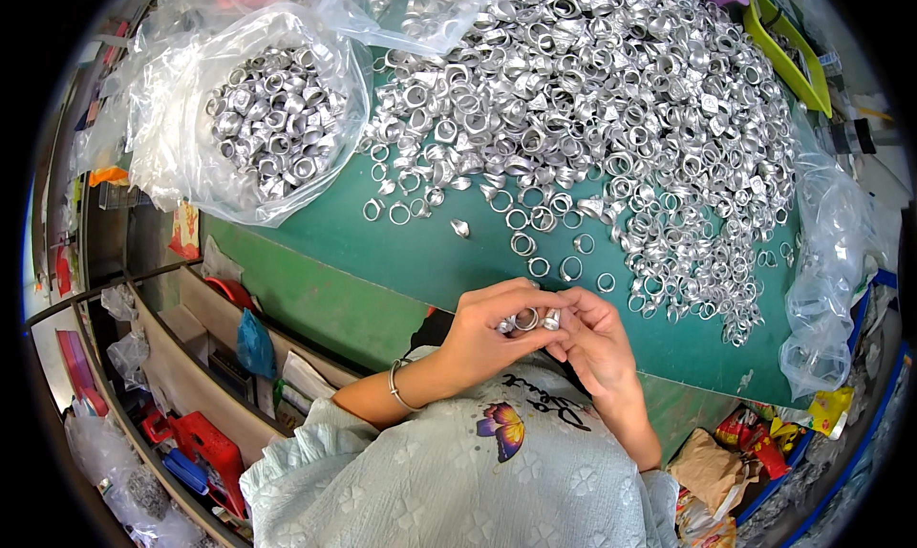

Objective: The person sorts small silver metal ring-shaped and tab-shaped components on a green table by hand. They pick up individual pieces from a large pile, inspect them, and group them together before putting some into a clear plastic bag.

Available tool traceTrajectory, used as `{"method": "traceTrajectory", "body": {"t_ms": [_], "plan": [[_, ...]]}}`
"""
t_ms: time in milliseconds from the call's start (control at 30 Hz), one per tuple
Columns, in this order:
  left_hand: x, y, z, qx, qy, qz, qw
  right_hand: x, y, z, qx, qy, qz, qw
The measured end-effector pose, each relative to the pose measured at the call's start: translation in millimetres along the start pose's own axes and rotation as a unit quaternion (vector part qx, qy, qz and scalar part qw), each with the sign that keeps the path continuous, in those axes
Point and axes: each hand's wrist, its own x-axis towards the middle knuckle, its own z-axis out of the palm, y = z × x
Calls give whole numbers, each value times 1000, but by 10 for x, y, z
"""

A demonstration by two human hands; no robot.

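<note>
Close to my body, at the front edge of the table, both hands meet around a few silver metal rings (526, 320). My left hand (487, 323) is curled round them, with the rings showing between its thumb and fingers. The fingers of my right hand (597, 336) are closed at one more ring (552, 319), touching the left fingertips. Beyond my hands, a large heap of similar silver rings (573, 89) spreads over the green tabletop (353, 247). Several loose rings lie at the heap's near edge, closest to my fingers.
An open clear plastic bag (162, 137) of rings stands at the far left. A yellow-green bin (798, 65) sits at the far right, near a crumpled clear plastic bag (821, 290). Drawers (205, 323) and a red basket (212, 452) are at the left; wrappers (755, 438) lie lower right.
</note>
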Motion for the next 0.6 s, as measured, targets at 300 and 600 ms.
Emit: {"method": "traceTrajectory", "body": {"t_ms": [300, 600], "plan": [[-40, -272, -210, 98, 54, -77, 991, 80, -193, -257, -710, 296, -331, 546], [-60, -246, -154, 146, 64, -71, 985, 310, -32, 39, -764, 108, -316, 552]]}}
